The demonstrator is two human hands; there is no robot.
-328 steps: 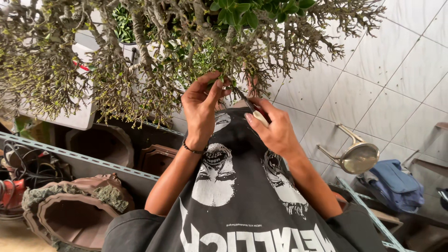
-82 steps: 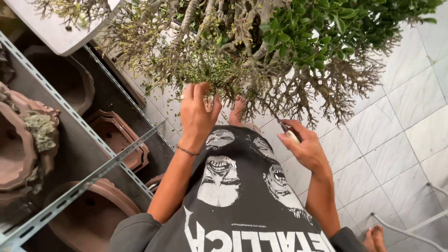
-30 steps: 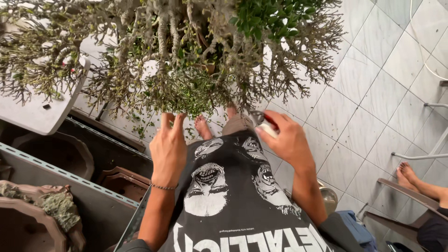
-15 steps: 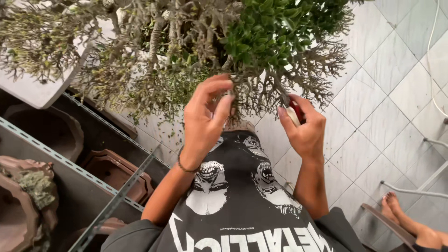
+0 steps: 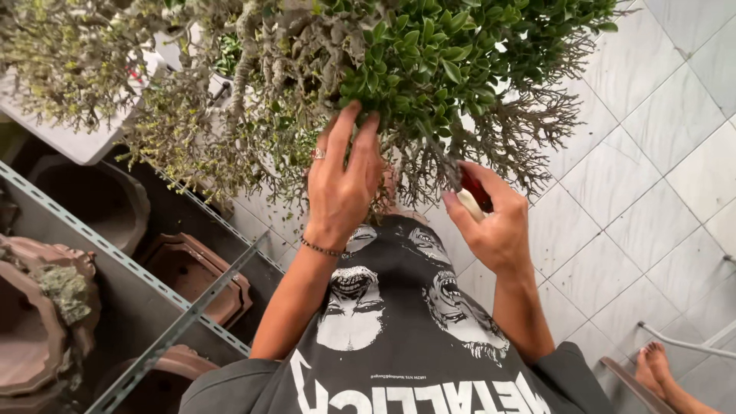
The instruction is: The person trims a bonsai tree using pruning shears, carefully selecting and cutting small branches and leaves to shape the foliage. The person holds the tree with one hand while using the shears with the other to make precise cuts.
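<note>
A bonsai tree with dense green leaves and many fine grey twigs fills the top of the head view. My left hand, with a ring and a thin bracelet, reaches up with its fingers spread into the foliage and touches the leafy twigs. Just right of it, my right hand is closed on a small red-handled cutting tool at the twig tips. The tool's blades are hidden among the twigs. My black printed shirt lies below both arms.
A metal shelf rail runs at the left, with brown ceramic bonsai pots under it. A white tray edge sits at the upper left. White floor tiles spread to the right; another person's bare foot is at the bottom right.
My left hand has risen from the lower twigs into the green foliage, fingers spread. My right hand holds the tool as before, a little lower. The view has shifted slightly.
</note>
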